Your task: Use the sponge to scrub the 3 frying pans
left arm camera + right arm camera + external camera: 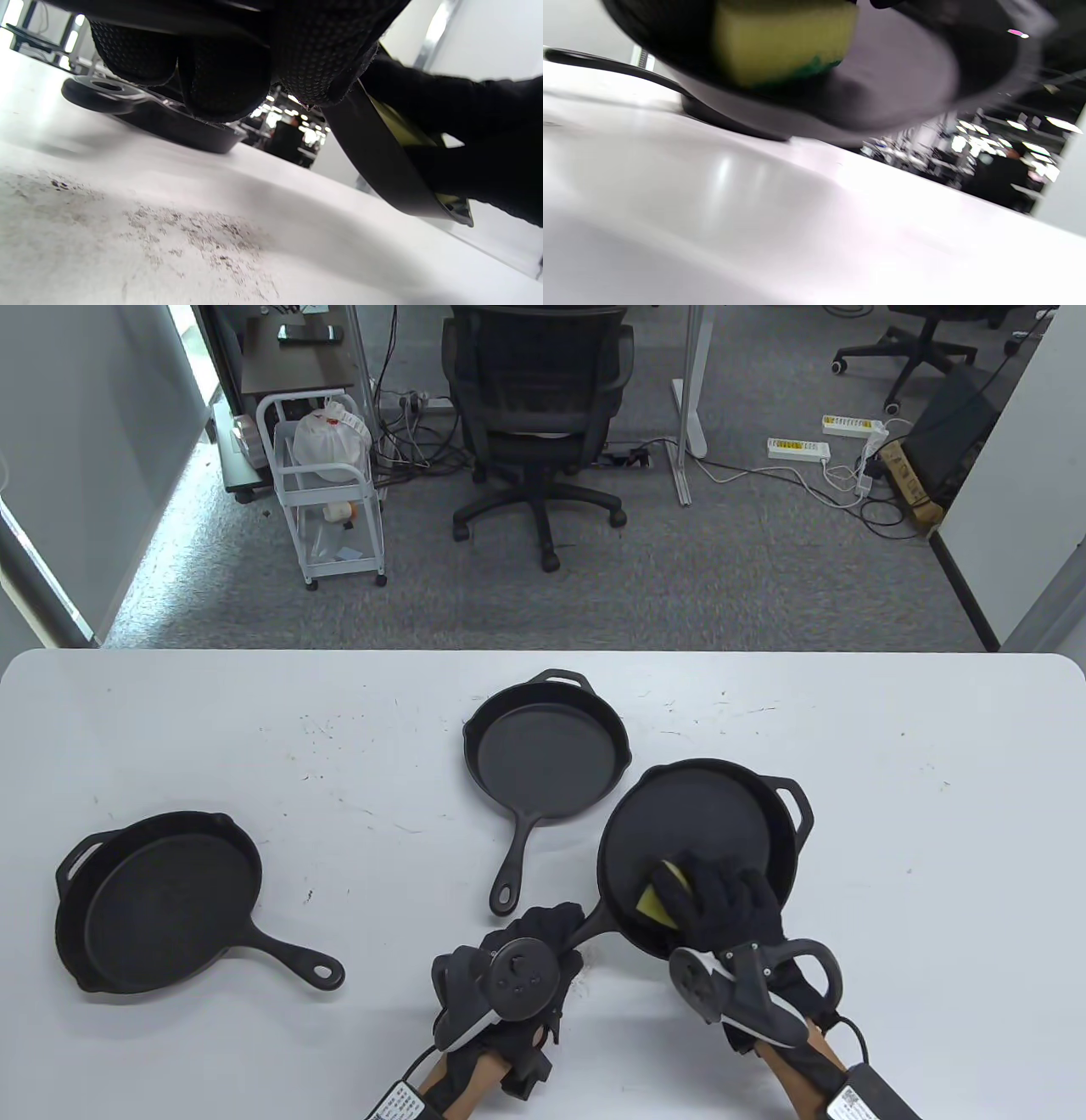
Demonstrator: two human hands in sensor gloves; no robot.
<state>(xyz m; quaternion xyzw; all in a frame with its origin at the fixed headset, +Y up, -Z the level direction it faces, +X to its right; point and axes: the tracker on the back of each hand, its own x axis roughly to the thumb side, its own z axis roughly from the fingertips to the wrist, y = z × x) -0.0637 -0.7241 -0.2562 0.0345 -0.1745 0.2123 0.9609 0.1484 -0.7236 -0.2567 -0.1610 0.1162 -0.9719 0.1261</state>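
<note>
Three black cast-iron frying pans are on the white table point(170, 712). The right pan point(704, 814) is tilted, its near side lifted off the table. My left hand point(543, 929) grips its handle. My right hand point(721, 899) holds a yellow sponge point(657, 895) with a green underside against the pan's inner face near the front rim; the sponge point(780, 42) shows close up in the right wrist view. The middle pan point(547, 755) lies flat behind, handle toward me. The left pan point(161, 903) lies flat at the table's left, handle pointing right.
Beyond the table's far edge stand an office chair point(539, 407) and a white wire cart point(327, 483) on grey carpet. Bare tabletop point(933, 831) stretches to the right of the tilted pan and in front of the left pan.
</note>
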